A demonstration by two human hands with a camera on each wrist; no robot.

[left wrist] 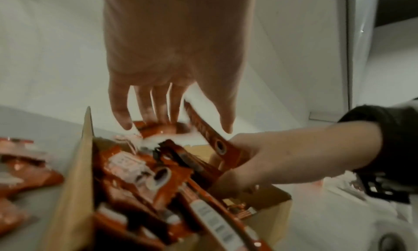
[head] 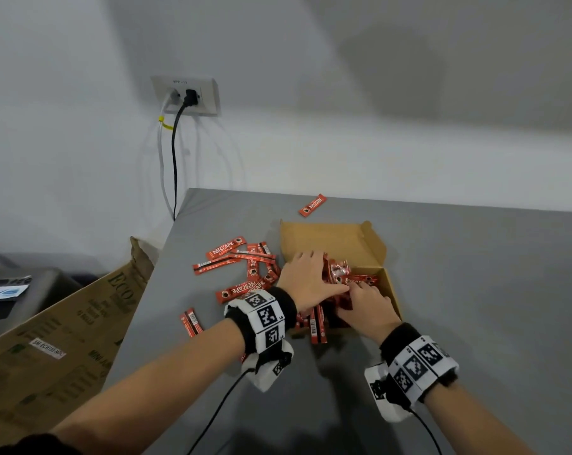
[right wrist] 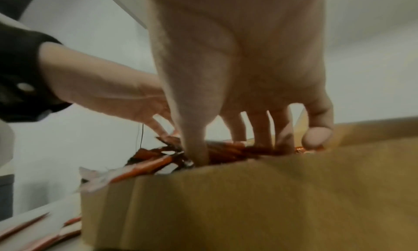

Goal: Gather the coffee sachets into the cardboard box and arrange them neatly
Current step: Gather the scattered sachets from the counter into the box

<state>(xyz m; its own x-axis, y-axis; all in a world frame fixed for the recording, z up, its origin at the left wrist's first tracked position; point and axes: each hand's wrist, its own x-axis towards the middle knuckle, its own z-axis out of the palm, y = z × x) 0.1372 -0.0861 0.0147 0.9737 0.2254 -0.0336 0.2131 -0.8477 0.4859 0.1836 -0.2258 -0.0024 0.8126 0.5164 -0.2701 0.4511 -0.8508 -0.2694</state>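
Note:
An open cardboard box (head: pixel 330 238) sits on the grey table (head: pixel 475 290) and holds a jumble of red coffee sachets (head: pixel 338 270). My left hand (head: pixel 306 277) reaches into the box from the left, its straight fingers (left wrist: pixel 158 108) resting on the sachets (left wrist: pixel 140 167). My right hand (head: pixel 365 302) is at the box's near right corner and grips a sachet (left wrist: pixel 212 140) between thumb and fingers. In the right wrist view its fingers (right wrist: pixel 260 126) point down into the pile behind the box wall (right wrist: pixel 248 201). Several loose sachets (head: pixel 232 261) lie left of the box.
One sachet (head: pixel 312 205) lies beyond the box near the table's far edge, two more (head: pixel 191 321) near the left edge, and some (head: pixel 317 326) at the box's front. A large brown carton (head: pixel 64 339) stands left of the table. Cables hang from a wall socket (head: pixel 186 95).

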